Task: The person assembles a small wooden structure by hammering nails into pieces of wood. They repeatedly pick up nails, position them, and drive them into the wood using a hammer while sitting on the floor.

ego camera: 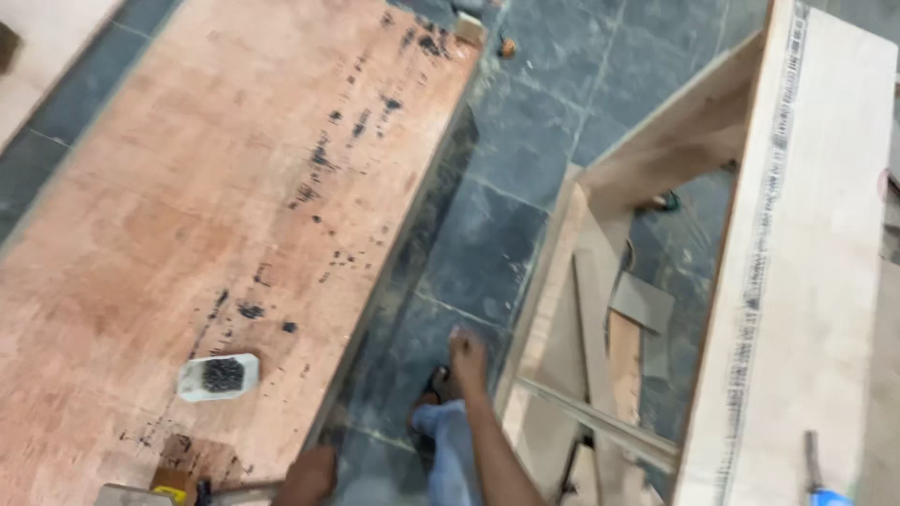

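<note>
My left hand (306, 476) is at the bottom edge of the view, at the near corner of a large reddish plywood sheet (216, 187). It looks closed around the end of a thin dark bar (246, 489) that lies on the sheet. My right hand (467, 356) reaches down over the dark tiled floor (511, 239), beside the pale wooden frame (562, 281). Its fingers are curled and blurred, and I see nothing in it. My knee in blue jeans (446, 440) and a sandalled foot (434, 384) are just below that hand.
A small white tray of black nails (218, 377) sits on the plywood near my left hand, with a yellow and black object (172, 487) beside it. A pale board (816, 234) stands at the right, with a blue-handled tool (825, 492) on it. Wood offcuts (623, 351) lie inside the frame.
</note>
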The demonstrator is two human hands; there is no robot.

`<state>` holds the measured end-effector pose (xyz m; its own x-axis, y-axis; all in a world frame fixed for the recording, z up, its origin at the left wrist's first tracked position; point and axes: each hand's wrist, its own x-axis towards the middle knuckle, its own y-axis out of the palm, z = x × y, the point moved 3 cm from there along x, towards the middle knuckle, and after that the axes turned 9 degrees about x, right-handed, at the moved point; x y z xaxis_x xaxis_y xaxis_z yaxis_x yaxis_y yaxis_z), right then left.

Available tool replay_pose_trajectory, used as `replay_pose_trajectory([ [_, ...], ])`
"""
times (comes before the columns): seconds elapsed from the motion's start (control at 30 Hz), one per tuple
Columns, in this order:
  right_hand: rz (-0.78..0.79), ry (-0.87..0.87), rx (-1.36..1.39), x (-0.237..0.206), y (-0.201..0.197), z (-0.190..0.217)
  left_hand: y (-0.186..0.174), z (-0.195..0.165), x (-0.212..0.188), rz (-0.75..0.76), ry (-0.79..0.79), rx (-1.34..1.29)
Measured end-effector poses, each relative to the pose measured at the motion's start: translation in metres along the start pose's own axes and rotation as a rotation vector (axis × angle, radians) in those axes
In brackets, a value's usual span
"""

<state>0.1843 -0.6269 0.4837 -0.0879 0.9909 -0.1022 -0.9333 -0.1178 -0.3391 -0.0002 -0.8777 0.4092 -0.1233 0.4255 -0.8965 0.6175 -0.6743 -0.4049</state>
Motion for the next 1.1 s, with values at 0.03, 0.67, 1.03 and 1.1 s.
replay_pose_trajectory([
  [0.03, -0.038, 0.047, 0.076, 0.036, -0.023, 0.009, -0.020, -0.023, 0.004, 0.156, -0.008, 0.138],
  [0.67, -0.148, 0.366, 0.534, 0.870, -0.189, 0.095, -0.679, -0.543, 0.267, -0.367, 1.059, 0.445],
  [1.03, 0.102, 0.295, 0.216, 1.395, -0.191, 0.100, -0.988, -0.809, 0.547, -0.513, 0.559, -0.212],
  [1.1, 0.240, 0.257, 0.155, 1.467, -0.176, 0.119, -0.982, -0.786, 0.536, -0.666, 0.505, -0.325],
])
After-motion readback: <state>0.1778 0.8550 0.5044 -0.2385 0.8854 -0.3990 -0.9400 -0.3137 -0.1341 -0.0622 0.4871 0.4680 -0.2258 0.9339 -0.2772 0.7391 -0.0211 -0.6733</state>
